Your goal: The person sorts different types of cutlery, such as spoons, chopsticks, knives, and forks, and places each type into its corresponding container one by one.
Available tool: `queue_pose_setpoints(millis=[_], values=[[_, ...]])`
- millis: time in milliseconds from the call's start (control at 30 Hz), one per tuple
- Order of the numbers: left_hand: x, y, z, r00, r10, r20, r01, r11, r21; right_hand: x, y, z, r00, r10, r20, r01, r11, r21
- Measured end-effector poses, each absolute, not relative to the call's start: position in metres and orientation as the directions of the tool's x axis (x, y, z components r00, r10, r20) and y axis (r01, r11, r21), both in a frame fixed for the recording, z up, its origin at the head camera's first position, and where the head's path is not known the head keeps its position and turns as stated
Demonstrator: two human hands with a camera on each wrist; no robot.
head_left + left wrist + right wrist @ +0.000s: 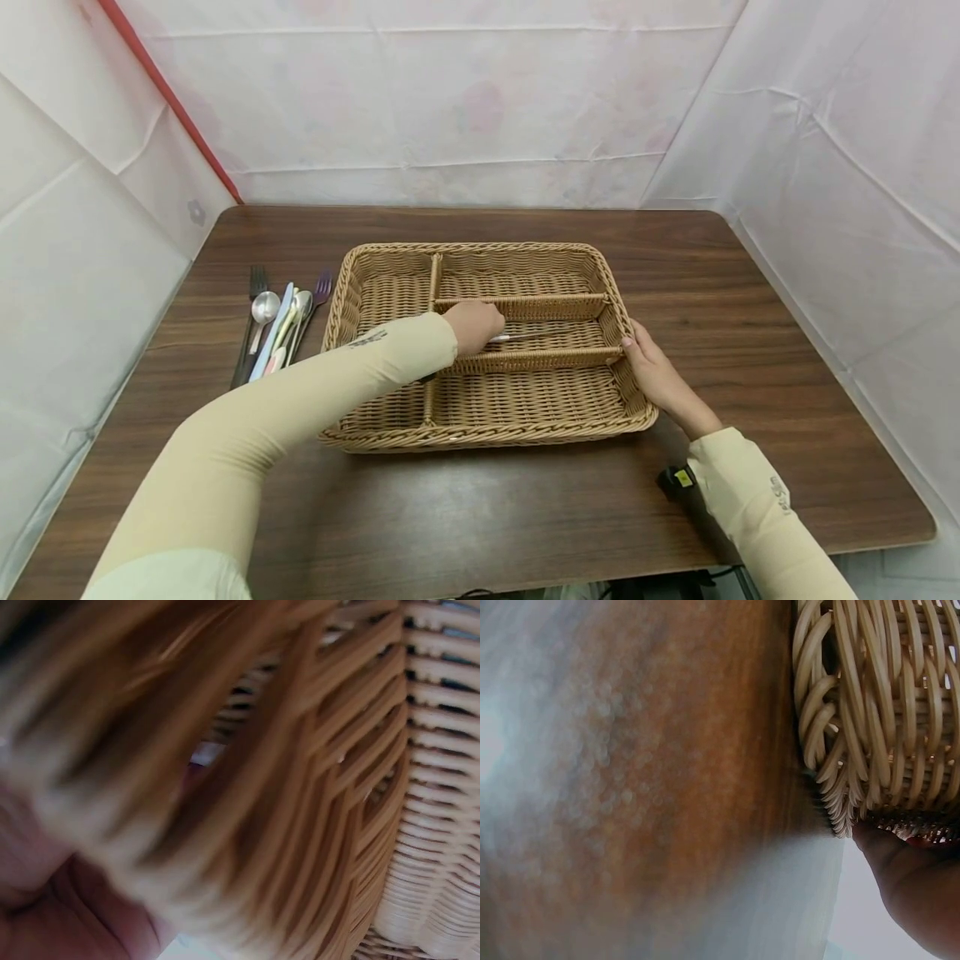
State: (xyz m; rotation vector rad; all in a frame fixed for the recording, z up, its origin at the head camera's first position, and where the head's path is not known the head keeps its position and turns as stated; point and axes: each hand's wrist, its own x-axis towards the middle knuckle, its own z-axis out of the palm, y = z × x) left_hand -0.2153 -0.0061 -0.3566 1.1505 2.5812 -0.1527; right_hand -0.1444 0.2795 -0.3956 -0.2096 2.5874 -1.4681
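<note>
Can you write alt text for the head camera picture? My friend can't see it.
A person's left hand holds a thin utensil inside a divided wicker basket while the right hand grips the basket's right edge. More cutlery lies to its left on a brown table.

Both arms are covered by close-fitting, pale cream-yellow sleeves, the left sleeve [247, 437] being creased in fine folds at the elbow and overlapped higher up by a paler, whitish garment [168, 577]. Small dark printing, too small to be read, is borne near each cuff, as a left marking [369, 337] and a right marking [780, 493], and the left hand [474, 327] and right hand [651, 367] are left bare beyond the cuffs. At the right sleeve [787, 533], a compact black device [667, 483] marked with a bright yellow-green patch [683, 478] is seen beside the cuff.
</note>
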Motion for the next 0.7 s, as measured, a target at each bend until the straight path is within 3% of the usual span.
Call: queue_pose_setpoints(millis=[433, 700], values=[[-0.217, -0.008, -0.362, -0.653, 0.69, -0.312, 0.716, 0.697, 0.044, -0.14, 0.278, -0.397, -0.979, -0.195, -0.057, -0.051, 0.506, -0.861], [-0.208, -0.037, -0.326, -0.689, 0.714, -0.126, 0.702, 0.7, 0.127, -0.141, 0.28, -0.394, -0.977, -0.205, -0.063, -0.049, 0.5, -0.865]])
